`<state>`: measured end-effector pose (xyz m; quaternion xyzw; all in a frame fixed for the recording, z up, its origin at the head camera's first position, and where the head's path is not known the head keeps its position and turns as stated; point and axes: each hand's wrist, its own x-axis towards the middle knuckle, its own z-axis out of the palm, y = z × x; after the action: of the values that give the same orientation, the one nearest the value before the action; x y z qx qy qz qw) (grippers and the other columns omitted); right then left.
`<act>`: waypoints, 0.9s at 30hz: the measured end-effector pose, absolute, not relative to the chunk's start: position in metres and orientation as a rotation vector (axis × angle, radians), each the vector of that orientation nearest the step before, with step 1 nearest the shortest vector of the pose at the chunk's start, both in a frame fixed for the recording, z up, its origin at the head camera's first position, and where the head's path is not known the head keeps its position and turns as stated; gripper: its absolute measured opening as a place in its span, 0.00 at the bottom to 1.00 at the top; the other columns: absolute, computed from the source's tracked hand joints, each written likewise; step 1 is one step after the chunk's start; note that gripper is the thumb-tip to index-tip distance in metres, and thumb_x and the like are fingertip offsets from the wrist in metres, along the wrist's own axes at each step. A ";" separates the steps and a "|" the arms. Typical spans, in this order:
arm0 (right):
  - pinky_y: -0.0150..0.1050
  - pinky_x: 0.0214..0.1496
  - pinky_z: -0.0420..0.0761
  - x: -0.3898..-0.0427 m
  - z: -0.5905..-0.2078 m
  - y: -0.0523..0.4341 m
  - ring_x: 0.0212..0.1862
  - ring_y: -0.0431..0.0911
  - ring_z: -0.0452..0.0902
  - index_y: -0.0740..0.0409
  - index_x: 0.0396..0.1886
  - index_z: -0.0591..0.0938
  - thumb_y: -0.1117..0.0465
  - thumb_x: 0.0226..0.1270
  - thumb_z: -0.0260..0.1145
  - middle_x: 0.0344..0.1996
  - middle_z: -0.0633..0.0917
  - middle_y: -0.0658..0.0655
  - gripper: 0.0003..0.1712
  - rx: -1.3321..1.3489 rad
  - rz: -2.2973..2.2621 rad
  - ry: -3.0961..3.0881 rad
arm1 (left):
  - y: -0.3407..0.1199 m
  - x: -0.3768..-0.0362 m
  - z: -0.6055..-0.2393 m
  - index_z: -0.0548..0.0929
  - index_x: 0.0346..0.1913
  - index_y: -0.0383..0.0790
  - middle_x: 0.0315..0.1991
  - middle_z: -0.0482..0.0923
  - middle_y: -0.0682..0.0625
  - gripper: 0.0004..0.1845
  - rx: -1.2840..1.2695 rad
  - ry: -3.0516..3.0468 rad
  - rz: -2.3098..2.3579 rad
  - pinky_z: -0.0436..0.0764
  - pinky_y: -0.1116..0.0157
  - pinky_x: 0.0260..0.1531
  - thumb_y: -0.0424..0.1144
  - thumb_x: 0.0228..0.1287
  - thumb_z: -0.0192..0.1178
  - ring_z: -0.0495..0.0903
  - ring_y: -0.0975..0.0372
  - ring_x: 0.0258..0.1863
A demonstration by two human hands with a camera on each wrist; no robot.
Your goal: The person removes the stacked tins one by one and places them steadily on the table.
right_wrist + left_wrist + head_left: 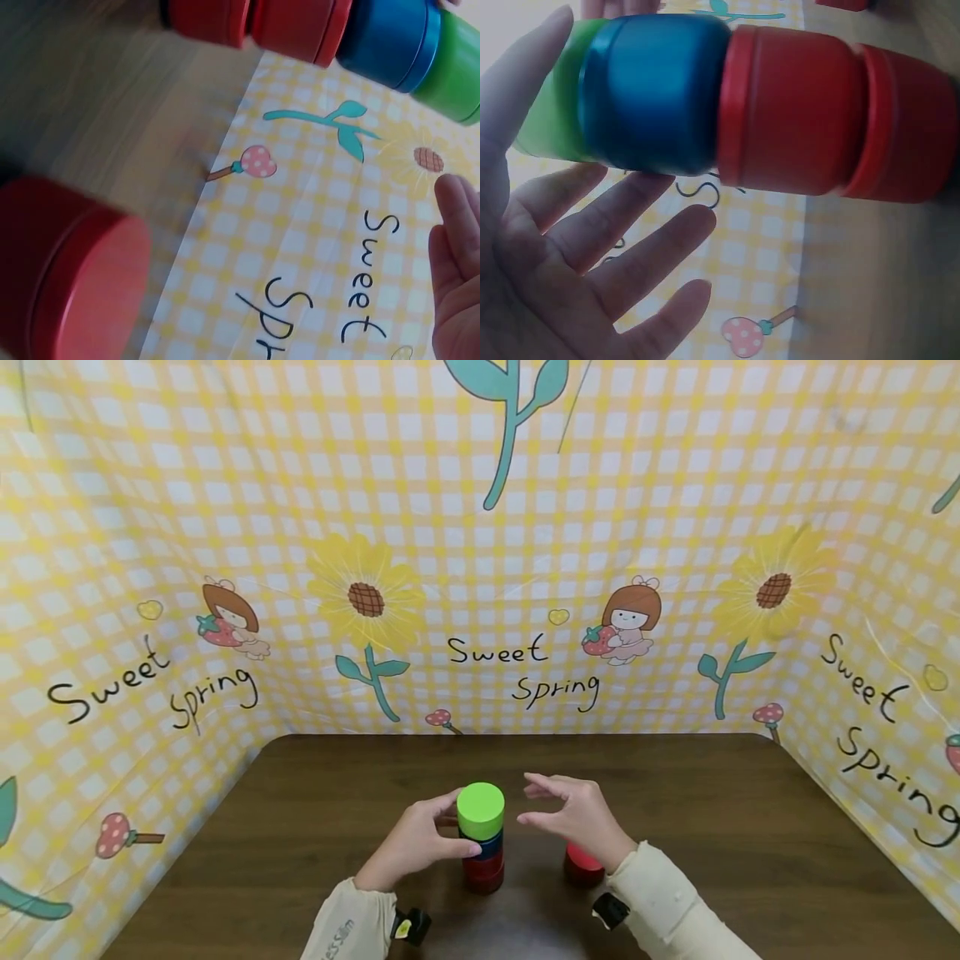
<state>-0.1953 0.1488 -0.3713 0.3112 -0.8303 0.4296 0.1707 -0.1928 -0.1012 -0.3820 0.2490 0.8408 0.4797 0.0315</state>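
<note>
A stack of round cups stands in the middle of the brown table (712, 827): a green cup (480, 808) on top, a blue cup (491, 843) under it, and red cups (483, 870) at the bottom. My left hand (438, 831) is at the stack's left side with loosely spread fingers, the thumb by the green cup. In the left wrist view the fingers (630, 240) lie straight, a little off the blue cup (656, 94) and the red cups (795, 120). My right hand (551, 810) hovers open, apart from the stack's right side. A lone red cup (583, 864) sits below its wrist.
Yellow checked cloth walls (480, 568) printed with flowers and "Sweet Spring" close in the table at the back, left and right. In the right wrist view the lone red cup (67, 262) is near the camera and the stack (390, 41) lies beyond it.
</note>
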 end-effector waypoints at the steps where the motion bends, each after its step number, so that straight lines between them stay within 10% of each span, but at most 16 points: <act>1: 0.38 0.42 0.81 -0.195 -0.371 0.147 0.41 0.47 0.84 0.69 0.51 0.82 0.63 0.48 0.78 0.37 0.87 0.57 0.28 0.869 1.236 -2.358 | -0.101 -0.193 -0.384 0.68 0.66 0.27 0.55 0.77 0.36 0.40 0.764 2.585 1.481 0.77 0.46 0.47 0.42 0.53 0.73 0.80 0.46 0.48; 15: 0.50 0.49 0.79 -0.191 -0.370 0.120 0.42 0.46 0.83 0.69 0.54 0.80 0.60 0.46 0.80 0.41 0.86 0.59 0.34 0.858 1.294 -2.366 | -0.099 -0.195 -0.389 0.74 0.61 0.29 0.51 0.81 0.39 0.34 0.785 2.605 1.520 0.79 0.51 0.46 0.40 0.53 0.73 0.81 0.49 0.45; 27: 0.40 0.44 0.81 -0.190 -0.378 0.109 0.39 0.43 0.83 0.70 0.50 0.82 0.59 0.43 0.81 0.38 0.87 0.57 0.33 0.855 1.231 -2.325 | -0.098 -0.194 -0.392 0.82 0.51 0.32 0.47 0.83 0.42 0.25 0.743 2.578 1.512 0.80 0.51 0.44 0.40 0.51 0.74 0.82 0.50 0.44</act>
<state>-0.1899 0.1091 -0.3779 0.3037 -0.8257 0.4372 0.1864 -0.1938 -0.0977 -0.3924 0.2410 0.8368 0.4907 0.0308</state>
